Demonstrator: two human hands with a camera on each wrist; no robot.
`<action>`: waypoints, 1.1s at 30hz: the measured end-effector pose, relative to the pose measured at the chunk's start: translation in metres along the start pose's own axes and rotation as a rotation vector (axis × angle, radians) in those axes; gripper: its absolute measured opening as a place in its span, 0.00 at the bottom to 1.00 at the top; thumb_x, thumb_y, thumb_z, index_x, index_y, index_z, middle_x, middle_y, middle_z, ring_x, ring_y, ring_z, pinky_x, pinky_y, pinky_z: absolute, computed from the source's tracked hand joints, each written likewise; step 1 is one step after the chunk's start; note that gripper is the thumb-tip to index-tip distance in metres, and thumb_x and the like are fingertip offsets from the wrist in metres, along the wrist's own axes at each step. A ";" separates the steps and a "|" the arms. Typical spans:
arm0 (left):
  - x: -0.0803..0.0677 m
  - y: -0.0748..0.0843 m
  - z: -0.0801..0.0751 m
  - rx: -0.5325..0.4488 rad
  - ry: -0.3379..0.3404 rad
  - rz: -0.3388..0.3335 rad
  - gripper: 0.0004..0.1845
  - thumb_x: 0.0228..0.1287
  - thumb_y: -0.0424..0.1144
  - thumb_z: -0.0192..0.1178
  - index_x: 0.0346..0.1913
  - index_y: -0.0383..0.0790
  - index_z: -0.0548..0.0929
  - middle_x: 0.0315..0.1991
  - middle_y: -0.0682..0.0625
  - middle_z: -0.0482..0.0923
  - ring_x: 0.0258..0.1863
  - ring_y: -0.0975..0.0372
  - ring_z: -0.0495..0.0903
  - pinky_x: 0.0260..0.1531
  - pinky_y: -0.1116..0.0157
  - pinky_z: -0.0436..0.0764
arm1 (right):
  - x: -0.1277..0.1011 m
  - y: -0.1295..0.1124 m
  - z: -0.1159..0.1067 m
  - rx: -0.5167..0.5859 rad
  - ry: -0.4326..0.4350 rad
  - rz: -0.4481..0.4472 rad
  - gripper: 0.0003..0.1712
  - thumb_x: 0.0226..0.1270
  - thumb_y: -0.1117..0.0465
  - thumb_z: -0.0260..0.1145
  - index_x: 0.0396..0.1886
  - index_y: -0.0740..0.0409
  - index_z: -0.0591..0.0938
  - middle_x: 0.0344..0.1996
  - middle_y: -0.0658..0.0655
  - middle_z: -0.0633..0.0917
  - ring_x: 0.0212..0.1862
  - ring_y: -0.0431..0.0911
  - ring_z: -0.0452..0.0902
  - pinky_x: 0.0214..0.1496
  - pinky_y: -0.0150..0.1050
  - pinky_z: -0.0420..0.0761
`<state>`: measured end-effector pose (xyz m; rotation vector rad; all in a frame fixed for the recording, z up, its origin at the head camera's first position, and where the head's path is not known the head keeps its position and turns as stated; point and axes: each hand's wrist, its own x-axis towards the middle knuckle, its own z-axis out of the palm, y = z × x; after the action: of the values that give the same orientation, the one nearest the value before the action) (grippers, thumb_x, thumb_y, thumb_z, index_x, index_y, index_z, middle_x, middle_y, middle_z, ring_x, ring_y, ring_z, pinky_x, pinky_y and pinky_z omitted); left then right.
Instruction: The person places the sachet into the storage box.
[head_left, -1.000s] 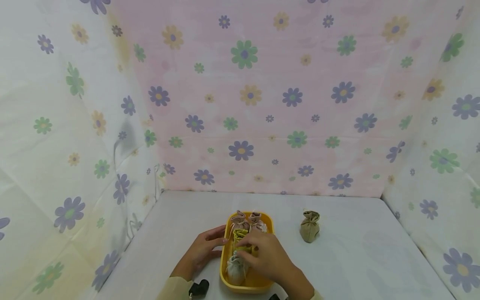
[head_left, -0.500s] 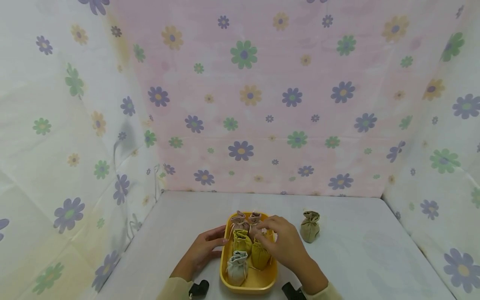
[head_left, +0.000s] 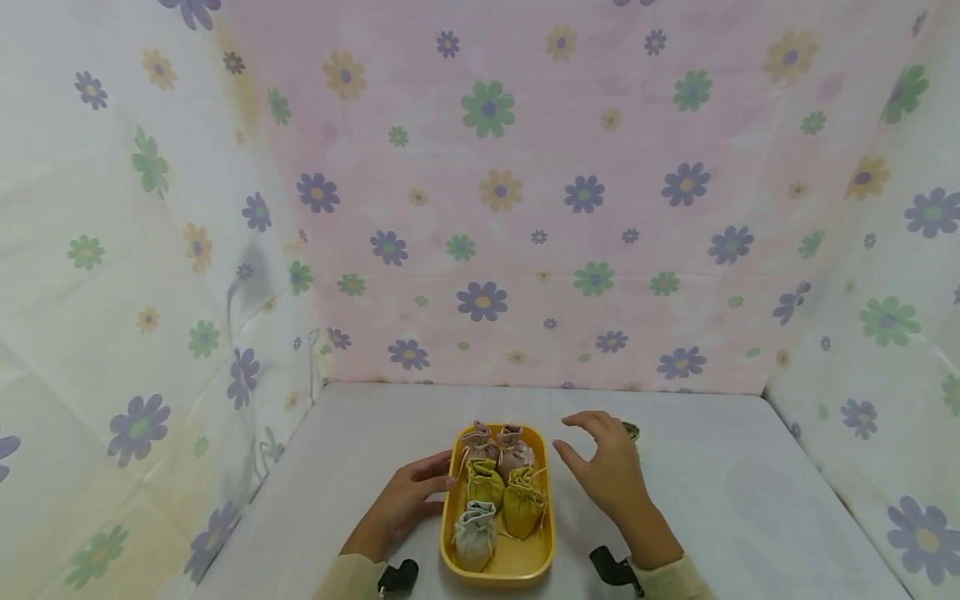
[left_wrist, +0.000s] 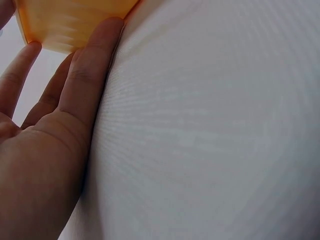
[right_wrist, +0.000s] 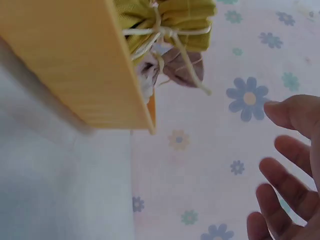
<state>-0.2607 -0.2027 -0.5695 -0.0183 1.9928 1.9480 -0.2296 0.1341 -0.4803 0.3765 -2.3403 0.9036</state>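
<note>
Already five small drawstring cloth pouches (head_left: pixel 498 487) filled the yellow oblong plastic tray (head_left: pixel 459 569) near the bench's (head_left: pixel 750 500) front edge; one olive cloth pouch (head_left: pixel 632 431) remained outside, behind the right hand (head_left: pixel 607 471), whose fingers were spread, empty; the left hand (head_left: pixel 408 500), fingers straight, touched the tray's side.

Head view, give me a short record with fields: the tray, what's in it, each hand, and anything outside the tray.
tray: yellow tray on the white table
contents: five small drawstring pouches, two pink, two yellow-green, one pale grey
left hand: straight fingers resting against the tray's left wall
right hand: open, holding nothing, raised right of the tray
outside tray: olive pouch, mostly hidden behind the right hand
</note>
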 end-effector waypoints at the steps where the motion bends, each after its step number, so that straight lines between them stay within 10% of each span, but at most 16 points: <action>1: 0.000 0.000 0.000 0.000 0.000 0.001 0.43 0.56 0.52 0.77 0.75 0.49 0.74 0.74 0.41 0.71 0.65 0.52 0.79 0.54 0.53 0.88 | 0.000 0.003 0.000 -0.004 0.017 0.011 0.21 0.57 0.55 0.82 0.50 0.52 0.88 0.51 0.55 0.87 0.55 0.55 0.80 0.56 0.58 0.83; 10: -0.002 0.000 0.000 -0.020 0.007 -0.009 0.43 0.56 0.51 0.78 0.75 0.49 0.74 0.73 0.41 0.72 0.64 0.54 0.80 0.53 0.53 0.88 | 0.002 0.025 -0.001 -0.091 0.133 0.142 0.29 0.54 0.53 0.83 0.55 0.57 0.86 0.58 0.64 0.81 0.58 0.66 0.71 0.58 0.65 0.72; 19: -0.003 0.001 0.001 -0.016 0.008 -0.007 0.43 0.56 0.51 0.77 0.75 0.49 0.74 0.73 0.41 0.72 0.64 0.53 0.79 0.54 0.53 0.88 | -0.002 0.050 0.002 -0.131 0.066 0.458 0.48 0.58 0.42 0.78 0.75 0.54 0.72 0.71 0.68 0.71 0.70 0.73 0.61 0.64 0.76 0.64; 33: -0.003 0.001 0.001 -0.012 0.009 -0.011 0.44 0.55 0.52 0.78 0.75 0.49 0.74 0.74 0.41 0.71 0.65 0.53 0.78 0.55 0.53 0.87 | -0.004 0.069 0.010 -0.134 0.048 0.737 0.56 0.53 0.32 0.78 0.69 0.63 0.67 0.60 0.74 0.70 0.53 0.69 0.72 0.48 0.65 0.76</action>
<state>-0.2581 -0.2028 -0.5673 -0.0407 1.9827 1.9560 -0.2617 0.1774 -0.5242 -0.5988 -2.4962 1.0405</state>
